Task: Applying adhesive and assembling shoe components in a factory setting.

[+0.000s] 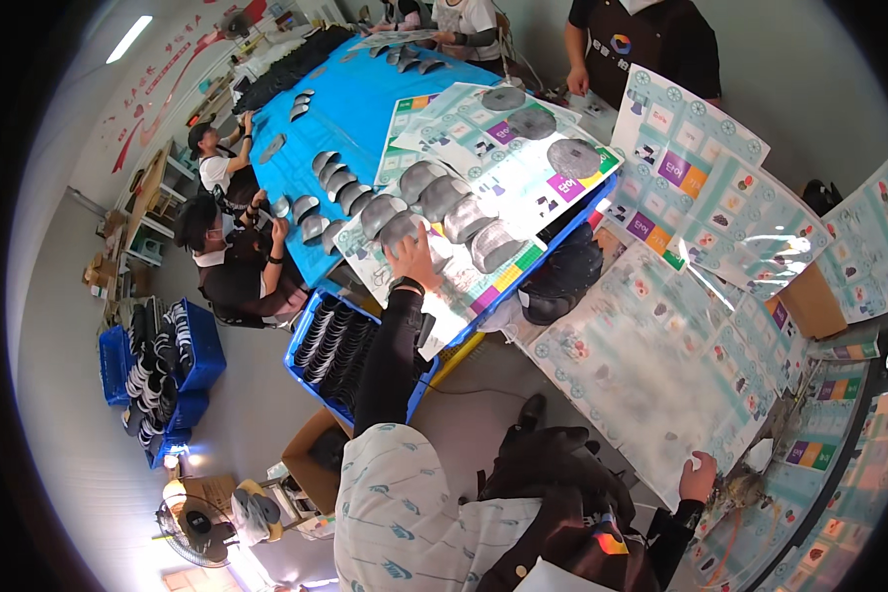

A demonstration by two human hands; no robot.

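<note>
My left hand (414,259), at the end of a black-sleeved arm, reaches over the sheet-covered table. Its fingers and thumb are on the near edge of a grey curved cap brim (402,229); the fingertips are partly hidden. More grey brims (467,218) stand around it in short rows on a printed sheet (562,205). Flat grey oval pieces (572,159) lie toward the far right of that sheet. My right hand (698,477) is low on the right, beside the near edge of a smudged printed board (651,370). Its fingers are slightly bent and apart, with nothing visible in them.
A blue crate (311,321) of stacked dark brims stands left of my arm. Blue cloth (340,109) covers the long table, where several people work. A black bag-like bundle (562,281) sits between table and board. Printed panels (696,148) rise behind the board. More crates (202,345) stand left.
</note>
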